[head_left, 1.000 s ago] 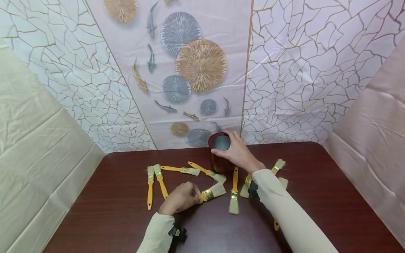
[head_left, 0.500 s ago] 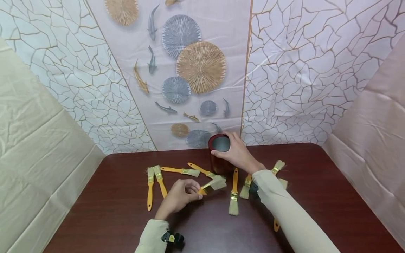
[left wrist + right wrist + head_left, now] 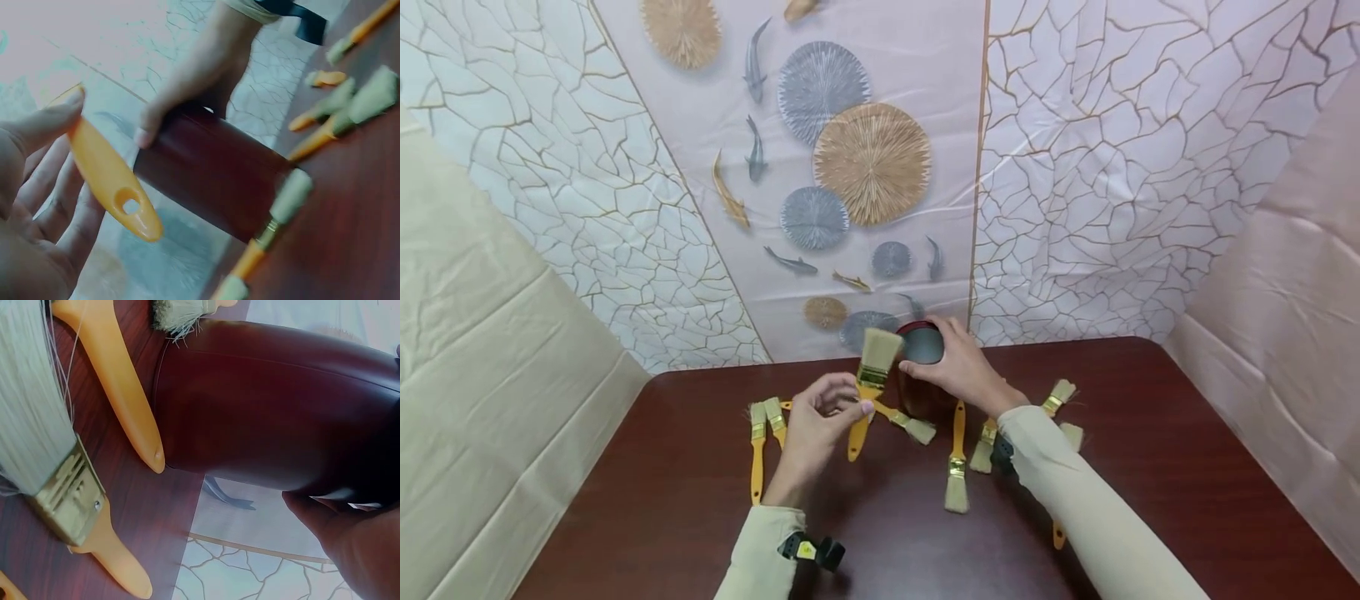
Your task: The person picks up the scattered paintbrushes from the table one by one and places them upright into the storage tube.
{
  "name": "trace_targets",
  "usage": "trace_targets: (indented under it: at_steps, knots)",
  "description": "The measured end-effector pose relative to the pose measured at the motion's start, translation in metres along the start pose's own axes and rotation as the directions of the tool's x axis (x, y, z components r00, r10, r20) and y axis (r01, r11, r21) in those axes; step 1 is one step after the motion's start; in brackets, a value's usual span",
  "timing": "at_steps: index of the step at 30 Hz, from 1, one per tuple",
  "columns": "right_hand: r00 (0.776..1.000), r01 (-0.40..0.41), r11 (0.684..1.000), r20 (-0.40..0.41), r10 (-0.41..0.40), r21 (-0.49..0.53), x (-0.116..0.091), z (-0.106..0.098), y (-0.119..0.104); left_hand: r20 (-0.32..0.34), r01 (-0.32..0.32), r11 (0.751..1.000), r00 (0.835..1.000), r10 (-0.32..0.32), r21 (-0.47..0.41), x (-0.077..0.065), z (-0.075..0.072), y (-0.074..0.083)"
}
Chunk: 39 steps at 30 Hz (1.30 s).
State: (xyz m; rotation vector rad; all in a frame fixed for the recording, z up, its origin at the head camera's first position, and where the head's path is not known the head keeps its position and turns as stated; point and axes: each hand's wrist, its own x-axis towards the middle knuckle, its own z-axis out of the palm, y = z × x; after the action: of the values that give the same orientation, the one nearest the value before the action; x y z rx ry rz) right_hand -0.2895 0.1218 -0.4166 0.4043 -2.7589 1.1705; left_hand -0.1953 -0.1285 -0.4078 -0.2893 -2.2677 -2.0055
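Observation:
My left hand (image 3: 815,429) pinches a flat paintbrush (image 3: 878,352) by its yellow handle. The brush is raised off the table, its pale bristles up and slightly right, just left of the cup's mouth. In the left wrist view, the thumb presses on the handle (image 3: 106,169), which has a hole at its end; the bristles lie out of that view. My right hand (image 3: 958,367) grips the rim of a dark red cylindrical cup (image 3: 921,398), which stands upright at the back of the table. The cup's smooth wall (image 3: 269,406) fills much of the right wrist view.
Several more paintbrushes lie on the dark wooden table (image 3: 880,542). One brush (image 3: 957,467) lies in front of the cup, another (image 3: 917,429) at its left foot. Two (image 3: 757,450) lie at the left, others right, partly under the right forearm. A patterned cloth wall (image 3: 872,167) stands behind.
My left hand has lifted the paintbrush from the table and turned it from lying rightward to bristles up, bringing it towards the cup. The right hand has kept its hold on the cup.

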Motion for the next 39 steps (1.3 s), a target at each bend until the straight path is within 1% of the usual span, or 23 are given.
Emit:
trace_targets:
  at_steps: [2,4,7,11,13,15,19,21,23,27,30,33,35,37,39]
  knots:
    - [1.000,-0.001,1.000,0.004,0.001,-0.006,0.000,0.002,-0.001,-0.039,-0.016,1.000,0.999,0.017,0.012,0.007,0.000,0.009]
    - [1.000,-0.002,1.000,-0.002,0.002,-0.001,-0.001,0.003,-0.002,-0.052,-0.031,0.998,0.998,0.033,0.046,0.015,-0.002,0.021]
    - [1.000,0.004,1.000,-0.013,-0.004,0.002,-0.002,0.003,-0.002,-0.013,-0.062,0.994,0.998,0.063,0.085,0.030,-0.004,0.040]
    - [1.000,0.012,1.000,-0.022,-0.011,0.008,-0.001,0.003,-0.002,0.037,-0.146,0.983,0.989,0.143,0.113,0.052,-0.004,0.066]
    - [1.000,0.015,1.000,-0.022,-0.014,0.012,-0.002,0.004,-0.002,0.041,-0.190,0.975,0.982,0.186,0.117,0.064,-0.003,0.078]
    - [1.000,0.018,1.000,-0.021,-0.018,0.015,-0.002,0.004,-0.004,0.032,-0.218,0.969,0.976,0.215,0.116,0.073,-0.001,0.088]
    - [1.000,0.023,0.999,-0.012,-0.022,0.022,-0.003,0.005,-0.005,0.017,-0.261,0.961,0.965,0.261,0.091,0.091,0.005,0.101]
    - [1.000,0.023,0.999,-0.010,-0.022,0.025,-0.002,0.005,-0.005,0.013,-0.280,0.957,0.960,0.280,0.076,0.098,0.010,0.102]
    - [1.000,0.019,0.999,-0.010,-0.019,0.030,-0.002,0.006,-0.006,0.010,-0.286,0.954,0.958,0.286,0.086,0.104,0.016,0.101]
    - [1.000,0.014,0.999,0.001,-0.014,0.032,-0.003,0.005,-0.007,0.013,-0.269,0.945,0.962,0.272,0.185,0.113,0.027,0.095]
    - [1.000,0.015,1.000,0.000,-0.015,0.016,-0.002,0.003,-0.007,0.040,-0.259,0.924,0.965,0.259,0.283,0.120,0.033,0.091]
    - [1.000,0.022,1.000,-0.006,-0.022,0.000,-0.002,0.004,-0.006,0.087,-0.242,0.916,0.970,0.226,0.320,0.124,0.037,0.087]
    - [1.000,0.025,1.000,-0.008,-0.025,-0.005,-0.002,0.004,-0.006,0.115,-0.222,0.918,0.974,0.195,0.329,0.127,0.038,0.085]
    - [1.000,0.028,1.000,-0.009,-0.028,-0.001,-0.003,0.004,-0.006,0.146,-0.199,0.926,0.977,0.159,0.322,0.129,0.038,0.080]
    - [1.000,0.029,1.000,-0.009,-0.029,0.002,-0.003,0.004,-0.007,0.170,-0.183,0.924,0.977,0.132,0.335,0.130,0.037,0.074]
